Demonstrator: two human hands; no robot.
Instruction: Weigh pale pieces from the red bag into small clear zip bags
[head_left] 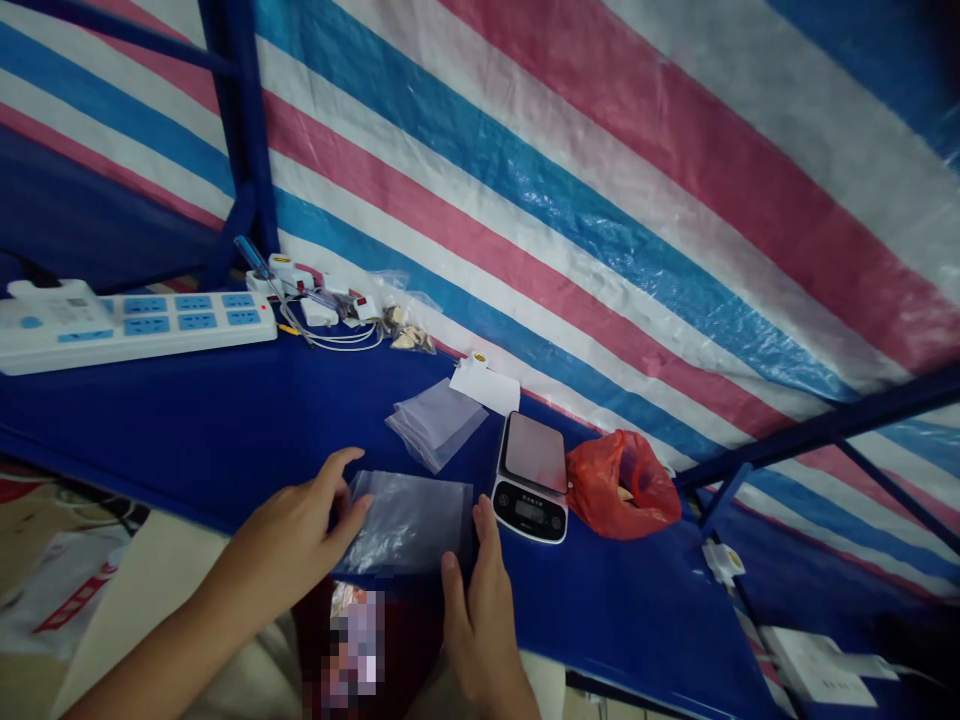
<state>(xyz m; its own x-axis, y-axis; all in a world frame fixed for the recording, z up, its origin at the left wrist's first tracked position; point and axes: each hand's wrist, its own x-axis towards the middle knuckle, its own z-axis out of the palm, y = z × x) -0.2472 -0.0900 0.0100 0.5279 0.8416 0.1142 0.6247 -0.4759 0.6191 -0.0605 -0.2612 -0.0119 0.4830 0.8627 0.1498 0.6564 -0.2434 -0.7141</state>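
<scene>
Both hands lie open at the near edge of the blue cloth-covered desk [225,430]. The left hand [300,540] presses spread fingertips on the left side of a clear, crinkled plastic bag [409,520], and the right hand [480,600] rests flat against its right edge. The bag lies flat between them. Just right stands a small rectangular scale [531,480] with a smooth metal plate, and a crumpled red bag [622,485] touches it. Behind lie a stack of clear sleeves [435,420] and a white card [486,385]. Farther left are a long white power strip [127,325], a screwdriver [259,262] and a striped woven tarp [600,180].
</scene>
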